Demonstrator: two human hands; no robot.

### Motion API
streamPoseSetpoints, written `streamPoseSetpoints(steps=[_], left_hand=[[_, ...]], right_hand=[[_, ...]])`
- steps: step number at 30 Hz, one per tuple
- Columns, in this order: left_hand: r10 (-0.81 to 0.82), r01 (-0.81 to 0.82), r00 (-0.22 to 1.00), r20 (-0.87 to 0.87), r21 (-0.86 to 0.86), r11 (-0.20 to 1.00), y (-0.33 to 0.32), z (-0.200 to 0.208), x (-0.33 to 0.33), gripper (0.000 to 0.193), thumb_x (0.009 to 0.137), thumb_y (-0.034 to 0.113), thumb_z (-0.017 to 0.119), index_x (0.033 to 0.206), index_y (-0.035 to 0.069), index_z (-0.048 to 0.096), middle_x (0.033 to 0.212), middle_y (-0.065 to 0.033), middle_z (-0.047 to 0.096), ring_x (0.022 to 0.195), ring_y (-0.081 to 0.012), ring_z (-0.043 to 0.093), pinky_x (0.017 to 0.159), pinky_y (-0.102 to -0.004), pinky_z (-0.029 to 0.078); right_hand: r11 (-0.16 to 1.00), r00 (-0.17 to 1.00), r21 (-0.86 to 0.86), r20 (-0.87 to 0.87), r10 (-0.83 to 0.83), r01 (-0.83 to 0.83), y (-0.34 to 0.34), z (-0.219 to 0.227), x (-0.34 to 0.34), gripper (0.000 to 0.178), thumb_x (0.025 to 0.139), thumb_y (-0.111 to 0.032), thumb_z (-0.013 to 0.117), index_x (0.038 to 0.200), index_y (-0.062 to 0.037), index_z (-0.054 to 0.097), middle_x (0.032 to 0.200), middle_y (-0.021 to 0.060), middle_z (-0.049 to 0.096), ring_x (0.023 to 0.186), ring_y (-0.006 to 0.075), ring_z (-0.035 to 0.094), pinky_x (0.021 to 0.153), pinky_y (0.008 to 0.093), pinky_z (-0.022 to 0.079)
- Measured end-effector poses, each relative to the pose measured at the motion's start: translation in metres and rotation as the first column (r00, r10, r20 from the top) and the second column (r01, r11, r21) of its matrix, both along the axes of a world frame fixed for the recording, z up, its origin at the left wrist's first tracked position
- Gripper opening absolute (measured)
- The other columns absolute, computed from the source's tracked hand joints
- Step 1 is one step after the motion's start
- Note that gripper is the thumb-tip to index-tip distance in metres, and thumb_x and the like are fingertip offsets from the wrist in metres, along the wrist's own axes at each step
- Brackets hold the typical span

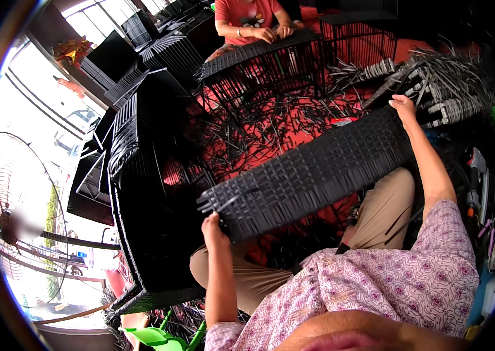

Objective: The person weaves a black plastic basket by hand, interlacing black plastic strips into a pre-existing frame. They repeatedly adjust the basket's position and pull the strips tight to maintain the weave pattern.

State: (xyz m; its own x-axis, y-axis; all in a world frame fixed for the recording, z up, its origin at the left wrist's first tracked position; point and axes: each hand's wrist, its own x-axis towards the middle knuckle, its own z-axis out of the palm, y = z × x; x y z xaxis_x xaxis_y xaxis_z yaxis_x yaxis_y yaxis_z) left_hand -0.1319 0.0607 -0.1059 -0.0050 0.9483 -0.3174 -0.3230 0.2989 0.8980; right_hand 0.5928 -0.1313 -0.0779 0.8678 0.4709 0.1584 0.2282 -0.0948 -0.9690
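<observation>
A long black woven panel (311, 167) of flat strips slants across my lap, its right end farther away and higher in view. At its near left corner my left hand (215, 231) is closed on the edge, beside several loose strip ends. My right hand (403, 110) pinches the far right corner, with that arm stretched out. Both hands hold the panel above my bent legs. Its underside is hidden from me.
A large black woven frame (133, 234) stands close on my left. Cut strips litter the red floor (259, 146). Opposite, a person's hands (275, 34) rest on another black frame (259, 58). Bundled strips (446, 88) lie at right; a fan (19, 216) and a green chair (157, 338) are left.
</observation>
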Motion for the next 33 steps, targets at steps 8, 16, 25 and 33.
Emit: streamPoseSetpoints(steps=[8,16,25,33], left_hand=[[0.172,-0.176,0.982,0.072,0.056,0.983,-0.044,-0.022,-0.019,0.004,0.093,0.008,0.059,0.089,0.005,0.061,0.089,-0.0004,0.061,0.083,-0.0147,0.057,0.081,-0.032,0.049],[0.194,-0.189,0.973,0.126,-0.047,0.981,-0.074,-0.021,-0.013,0.027,0.095,0.018,0.054,0.11,-0.002,0.062,0.11,-0.0132,0.066,0.099,-0.0261,0.062,0.095,-0.0414,0.048],[0.121,-0.134,0.974,0.19,0.056,0.989,-0.108,-0.084,-0.039,0.03,0.095,0.019,0.055,0.118,0.0,0.06,0.119,-0.0141,0.065,0.11,-0.0288,0.062,0.104,-0.0442,0.045],[0.166,-0.171,0.985,0.04,0.183,0.968,-0.145,-0.004,-0.036,0.012,0.088,0.01,0.069,0.096,0.007,0.061,0.094,0.0021,0.059,0.088,-0.0109,0.054,0.083,-0.0281,0.045]], right_hand=[[0.988,0.998,0.145,0.041,0.042,-0.047,0.002,-0.022,-0.011,0.046,0.086,-0.016,0.075,0.124,0.0047,0.06,0.113,0.012,0.067,0.103,0.0182,0.063,0.091,0.0304,0.048],[0.962,0.953,0.018,0.132,-0.273,0.273,-0.005,-0.037,-0.028,0.075,0.072,-0.036,0.085,0.127,0.0051,0.057,0.113,0.0149,0.065,0.1,0.0226,0.062,0.088,0.0344,0.049],[0.975,0.981,0.118,0.028,-0.194,0.19,-0.016,-0.049,-0.001,0.082,0.069,-0.038,0.088,0.13,0.0059,0.055,0.107,0.0122,0.063,0.094,0.0186,0.061,0.084,0.0316,0.049],[0.736,0.777,-0.448,0.608,-0.165,0.507,-0.019,0.046,-0.085,0.073,0.076,-0.04,0.079,0.135,-0.006,0.053,0.134,0.019,0.054,0.124,0.0389,0.051,0.103,0.0499,0.042]])
